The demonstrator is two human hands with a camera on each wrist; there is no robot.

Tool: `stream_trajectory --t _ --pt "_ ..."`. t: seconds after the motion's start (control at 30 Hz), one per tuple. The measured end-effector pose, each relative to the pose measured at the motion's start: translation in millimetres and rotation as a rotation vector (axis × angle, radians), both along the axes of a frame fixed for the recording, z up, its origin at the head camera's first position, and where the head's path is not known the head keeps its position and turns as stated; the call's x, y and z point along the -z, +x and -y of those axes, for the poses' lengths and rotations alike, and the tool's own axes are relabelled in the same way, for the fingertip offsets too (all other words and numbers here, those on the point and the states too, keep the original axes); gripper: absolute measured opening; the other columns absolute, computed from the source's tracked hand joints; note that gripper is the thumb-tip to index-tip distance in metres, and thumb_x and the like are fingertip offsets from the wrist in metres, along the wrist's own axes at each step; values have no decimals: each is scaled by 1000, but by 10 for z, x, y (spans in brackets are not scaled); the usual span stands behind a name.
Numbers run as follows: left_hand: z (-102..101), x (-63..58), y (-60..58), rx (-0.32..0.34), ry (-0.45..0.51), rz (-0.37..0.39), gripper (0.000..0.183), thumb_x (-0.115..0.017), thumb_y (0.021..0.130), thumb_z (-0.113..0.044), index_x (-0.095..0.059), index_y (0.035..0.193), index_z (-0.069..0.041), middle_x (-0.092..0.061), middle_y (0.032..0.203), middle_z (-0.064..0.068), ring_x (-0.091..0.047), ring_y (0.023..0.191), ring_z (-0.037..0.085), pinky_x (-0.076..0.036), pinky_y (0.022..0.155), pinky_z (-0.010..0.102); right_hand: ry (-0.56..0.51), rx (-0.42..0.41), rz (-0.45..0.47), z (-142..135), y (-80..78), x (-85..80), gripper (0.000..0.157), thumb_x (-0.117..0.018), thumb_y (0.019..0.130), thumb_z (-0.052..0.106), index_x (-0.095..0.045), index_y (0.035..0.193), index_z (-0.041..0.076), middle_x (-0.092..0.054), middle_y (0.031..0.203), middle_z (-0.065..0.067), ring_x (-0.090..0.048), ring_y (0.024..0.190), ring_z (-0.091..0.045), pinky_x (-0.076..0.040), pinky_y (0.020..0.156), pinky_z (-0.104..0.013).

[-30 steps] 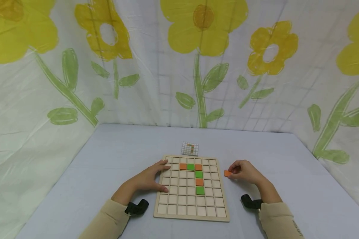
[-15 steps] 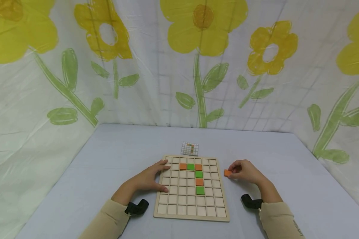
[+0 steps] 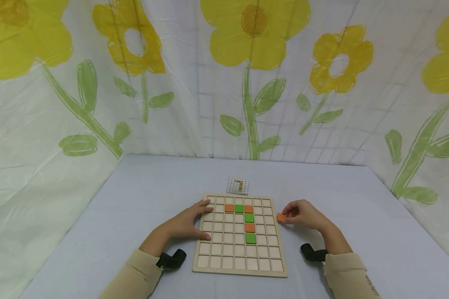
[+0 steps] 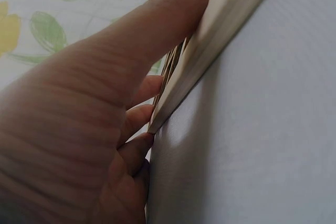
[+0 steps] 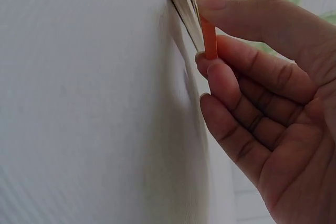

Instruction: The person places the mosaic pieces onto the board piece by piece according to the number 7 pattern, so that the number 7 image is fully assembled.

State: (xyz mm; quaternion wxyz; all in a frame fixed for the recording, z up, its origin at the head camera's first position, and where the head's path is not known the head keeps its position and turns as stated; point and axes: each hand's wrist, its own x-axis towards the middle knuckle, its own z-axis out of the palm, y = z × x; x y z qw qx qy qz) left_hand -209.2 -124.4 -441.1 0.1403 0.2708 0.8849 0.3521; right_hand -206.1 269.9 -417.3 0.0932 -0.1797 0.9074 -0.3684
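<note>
A wooden grid board (image 3: 239, 272) lies flat on the table, with orange and green square tiles in some cells. Three tiles form a row near the top, and more run down from the row's right end. My left hand (image 3: 185, 222) rests on the board's left edge, thumb and fingers spread apart over the rim. Beside the board's right edge, my right hand (image 3: 307, 215) pinches an orange square tile (image 3: 281, 218) between thumb and fingers. In the right wrist view that tile (image 5: 209, 38) stands on edge against the fingertips, close to the board's side.
Behind the board lies a small card (image 3: 237, 185) printed with a grid and a coloured pattern. A pale cloth covers the table (image 3: 164, 176). A curtain with yellow flowers (image 3: 187, 112) hangs behind it. Each wrist wears a black mount (image 3: 171, 260).
My right hand has brought the orange tile slightly left, nearer the board's right edge, and the tile now looks tilted. The left hand and the board stay where they were.
</note>
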Motion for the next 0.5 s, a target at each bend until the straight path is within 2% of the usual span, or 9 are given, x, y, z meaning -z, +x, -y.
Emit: stream_trajectory --t 0.5 --pt "-7 -35 22 -16 -7 20 88 -81 66 -44 -43 139 -13 -19 156 3 -10 145 29 -19 114 55 -2 -107 36 266 74 -142 22 -76 76 15 -66 90 1 -64 82 -3 -54 69 -5 -49 62 -19"
